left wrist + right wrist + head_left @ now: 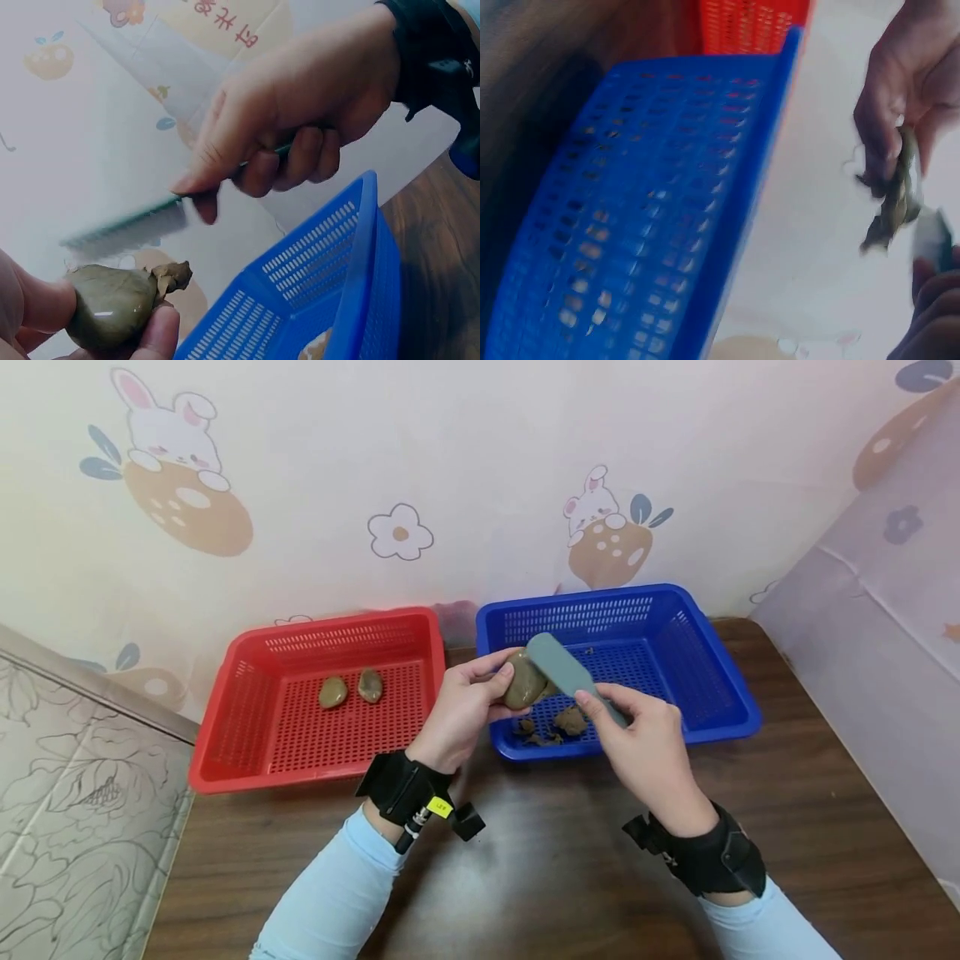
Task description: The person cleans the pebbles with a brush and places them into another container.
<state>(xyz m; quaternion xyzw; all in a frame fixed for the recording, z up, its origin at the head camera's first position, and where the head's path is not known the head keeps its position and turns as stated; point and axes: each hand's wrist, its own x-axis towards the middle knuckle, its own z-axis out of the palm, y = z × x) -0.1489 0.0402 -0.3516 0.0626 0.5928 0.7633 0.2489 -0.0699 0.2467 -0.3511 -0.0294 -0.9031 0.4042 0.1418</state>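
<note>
Left sleeve: nearest the camera, above the bench.
Red basket: holds two oval pieces, apparently segregated from brown clods.
Left hand: grips a crusted lump over the blue basket's left end, probably to contain fallout.
Blue basket: holds the clods; side wall obstructs the right wrist view.
Right hand: grips a brush, angled toward the lump.

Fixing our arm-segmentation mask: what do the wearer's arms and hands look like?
Left hand and right hand: both ungloved. Left sleeve and right sleeve: plain light blue. Left wrist strap: black, with a yellow tag, dark marks on it, and a small black block. Right wrist strap: black, no yellow tag visible.
</note>
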